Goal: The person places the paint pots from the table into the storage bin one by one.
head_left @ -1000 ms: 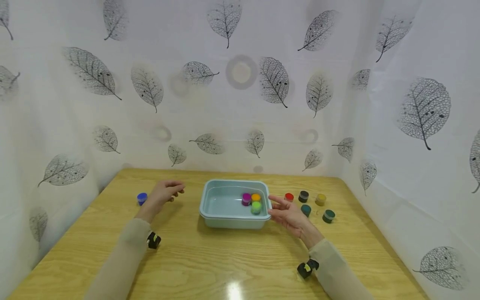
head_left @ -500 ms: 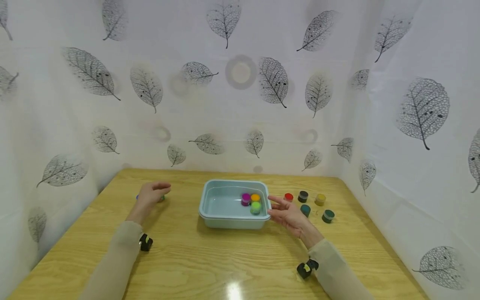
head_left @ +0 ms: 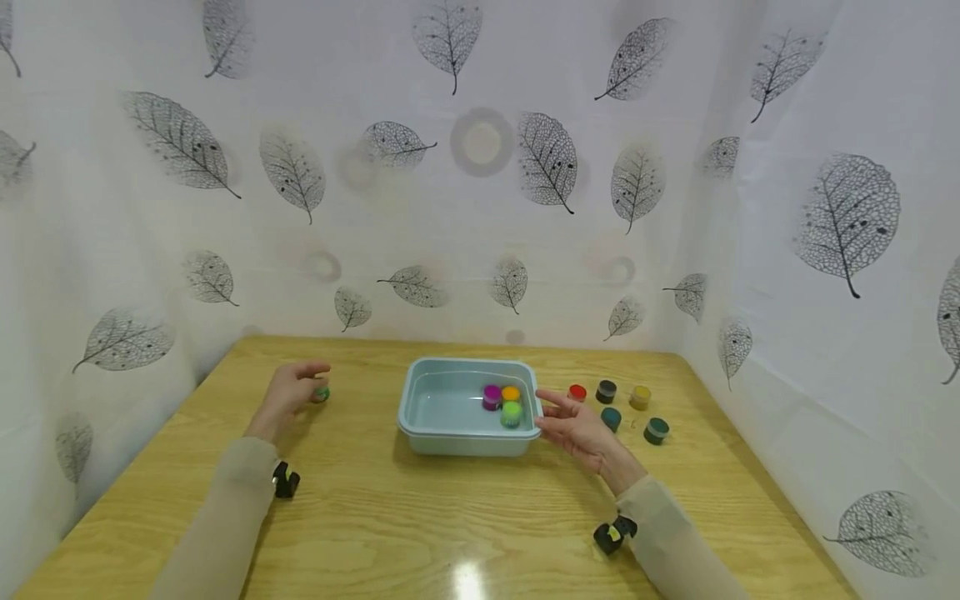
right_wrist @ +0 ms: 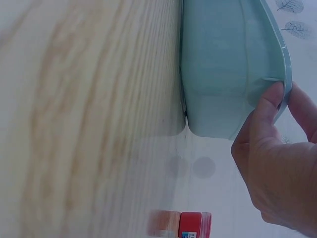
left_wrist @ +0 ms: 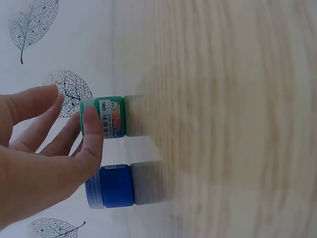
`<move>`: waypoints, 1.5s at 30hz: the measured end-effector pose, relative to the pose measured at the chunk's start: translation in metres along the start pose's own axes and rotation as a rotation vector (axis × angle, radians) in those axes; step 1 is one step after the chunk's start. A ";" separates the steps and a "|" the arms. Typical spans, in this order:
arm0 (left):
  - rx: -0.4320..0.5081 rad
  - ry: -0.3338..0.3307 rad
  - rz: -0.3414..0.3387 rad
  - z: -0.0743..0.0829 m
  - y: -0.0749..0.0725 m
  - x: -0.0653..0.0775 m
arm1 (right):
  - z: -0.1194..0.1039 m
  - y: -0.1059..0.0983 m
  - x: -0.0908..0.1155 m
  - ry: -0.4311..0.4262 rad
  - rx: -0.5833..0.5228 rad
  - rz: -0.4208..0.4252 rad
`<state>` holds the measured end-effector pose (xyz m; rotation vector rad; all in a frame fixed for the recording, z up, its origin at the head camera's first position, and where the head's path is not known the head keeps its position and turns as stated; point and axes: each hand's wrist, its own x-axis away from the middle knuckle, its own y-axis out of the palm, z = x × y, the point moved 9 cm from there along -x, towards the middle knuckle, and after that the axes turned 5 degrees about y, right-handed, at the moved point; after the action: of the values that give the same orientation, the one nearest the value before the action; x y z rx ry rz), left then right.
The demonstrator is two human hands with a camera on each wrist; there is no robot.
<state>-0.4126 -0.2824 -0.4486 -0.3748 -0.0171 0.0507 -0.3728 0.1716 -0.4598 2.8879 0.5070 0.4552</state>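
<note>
My left hand [head_left: 287, 392] reaches low over the left side of the table, at a small green paint jar [left_wrist: 111, 117]. In the left wrist view the fingers are spread, one lying in front of the jar's lid end; nothing is gripped. A blue paint jar [left_wrist: 116, 186] stands beside the green one, hidden by the hand in the head view. With my right hand [head_left: 577, 433] I pinch the right rim of a pale blue plastic bin [right_wrist: 223, 64]. Inside sit a purple jar [head_left: 492, 397], an orange jar [head_left: 510, 393] and a light green jar [head_left: 511, 414].
Right of the bin stand several more jars: red [head_left: 577, 392], black [head_left: 606, 392], yellow [head_left: 641, 397], teal [head_left: 611, 419] and dark green [head_left: 656, 431]. A leaf-patterned curtain [head_left: 480, 225] surrounds the wooden table [head_left: 420, 525] at the back and sides.
My left hand has moved left and slightly toward me, to the green jar, which has come into view beside the fingers; the blue jar is now hidden. The right hand stays on the bin.
</note>
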 end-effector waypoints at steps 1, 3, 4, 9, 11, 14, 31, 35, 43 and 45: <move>0.002 -0.001 -0.017 -0.001 0.001 0.000 | 0.000 0.000 0.000 -0.002 0.002 -0.003; 0.003 0.003 -0.049 -0.002 0.004 -0.001 | 0.000 0.000 0.000 -0.004 0.003 -0.010; -0.002 0.010 -0.064 -0.002 0.005 -0.002 | 0.000 0.000 0.000 -0.004 0.002 -0.013; -0.033 0.039 -0.125 -0.002 0.009 -0.004 | 0.001 0.000 -0.001 -0.001 -0.003 -0.017; -0.039 0.038 -0.139 -0.002 0.010 -0.005 | 0.001 0.000 -0.001 0.000 -0.004 -0.017; -0.063 0.042 -0.151 -0.003 0.010 -0.004 | 0.001 -0.001 -0.002 -0.001 -0.005 -0.014; -0.086 -0.047 -0.142 -0.011 0.010 -0.002 | -0.001 0.000 0.000 -0.003 -0.003 -0.023; -0.047 -0.037 -0.149 -0.010 0.012 -0.002 | -0.001 0.000 -0.001 -0.006 0.000 -0.033; 0.041 0.032 -0.163 0.000 0.015 -0.005 | -0.001 0.000 0.000 -0.005 -0.006 -0.038; 0.058 0.056 -0.158 0.004 0.015 -0.005 | -0.002 0.000 0.000 -0.005 -0.007 -0.035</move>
<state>-0.4185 -0.2675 -0.4500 -0.3160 0.0103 -0.1158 -0.3734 0.1717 -0.4583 2.8684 0.5527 0.4433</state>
